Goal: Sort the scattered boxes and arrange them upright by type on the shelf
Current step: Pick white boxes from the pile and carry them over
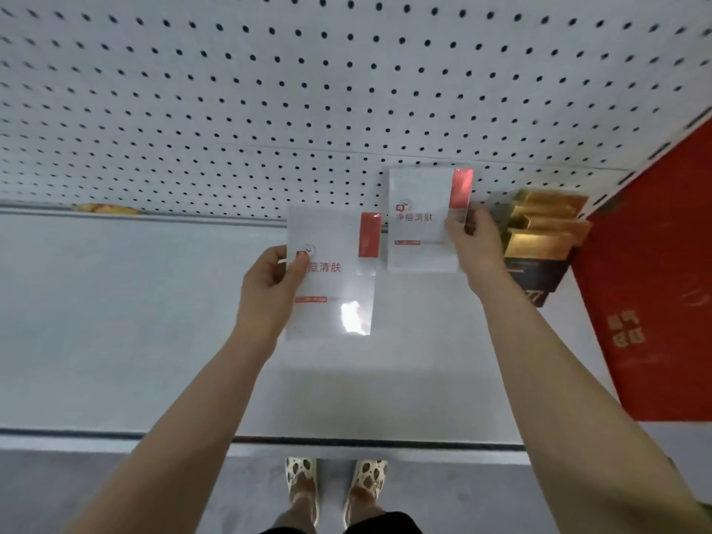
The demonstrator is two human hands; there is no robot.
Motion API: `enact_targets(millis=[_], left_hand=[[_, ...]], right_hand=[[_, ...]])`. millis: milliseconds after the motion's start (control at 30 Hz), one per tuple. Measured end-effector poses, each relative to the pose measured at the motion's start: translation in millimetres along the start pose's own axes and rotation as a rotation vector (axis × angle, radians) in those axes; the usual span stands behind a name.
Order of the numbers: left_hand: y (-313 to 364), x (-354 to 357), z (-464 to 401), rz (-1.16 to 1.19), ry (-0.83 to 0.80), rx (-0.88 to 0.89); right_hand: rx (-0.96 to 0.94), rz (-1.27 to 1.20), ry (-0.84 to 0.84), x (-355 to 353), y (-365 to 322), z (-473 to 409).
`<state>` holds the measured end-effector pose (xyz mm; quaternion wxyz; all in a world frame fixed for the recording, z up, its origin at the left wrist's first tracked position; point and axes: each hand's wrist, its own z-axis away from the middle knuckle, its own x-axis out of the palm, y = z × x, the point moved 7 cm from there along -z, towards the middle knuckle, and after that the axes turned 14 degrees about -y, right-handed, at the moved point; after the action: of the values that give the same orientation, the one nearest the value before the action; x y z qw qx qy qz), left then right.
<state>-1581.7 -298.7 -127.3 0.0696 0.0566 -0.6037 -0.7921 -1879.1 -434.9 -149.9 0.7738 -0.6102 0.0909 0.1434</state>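
Two flat white boxes with a red stripe and red lettering are in my hands above the white shelf (115, 321). My left hand (269, 291) grips the left edge of the nearer white box (335, 279), held upright over the shelf's middle. My right hand (474, 240) pinches the right edge of the farther white box (422, 221), which stands close to the pegboard back wall (308, 90). Right of that box, gold and black boxes (539, 237) stand in a row at the shelf's right end.
A red panel (655, 294) closes the shelf's right side. A small orange-yellow thing (104, 208) lies at the back edge on the left. The shelf's front lip (115, 437) runs across below, and my feet in sandals (335, 483) stand on the grey floor.
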Motion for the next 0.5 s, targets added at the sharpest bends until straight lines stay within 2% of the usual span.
enact_targets(millis=[100,300,367,433,467,500], left_hand=[[2,4,-2,-0.011,0.002,-0.001],[-1,15,-8,-0.03,-0.032,-0.017],[-3,19,-9,-0.033,-0.051,-0.019],[-4,24,-10,-0.025,-0.069,-0.016],[-4,28,-10,-0.023,-0.079,-0.016],[-4,33,-10,-0.023,-0.09,-0.019]], right_hand=[[0.013,0.224,0.015,1,-7,-5],[0.027,0.351,0.055,0,-18,1],[-0.068,0.416,0.195,-9,-33,13],[-0.276,0.451,0.333,-14,-58,35],[-0.364,0.464,0.331,-11,-68,45],[-0.403,0.451,0.244,-5,-72,49]])
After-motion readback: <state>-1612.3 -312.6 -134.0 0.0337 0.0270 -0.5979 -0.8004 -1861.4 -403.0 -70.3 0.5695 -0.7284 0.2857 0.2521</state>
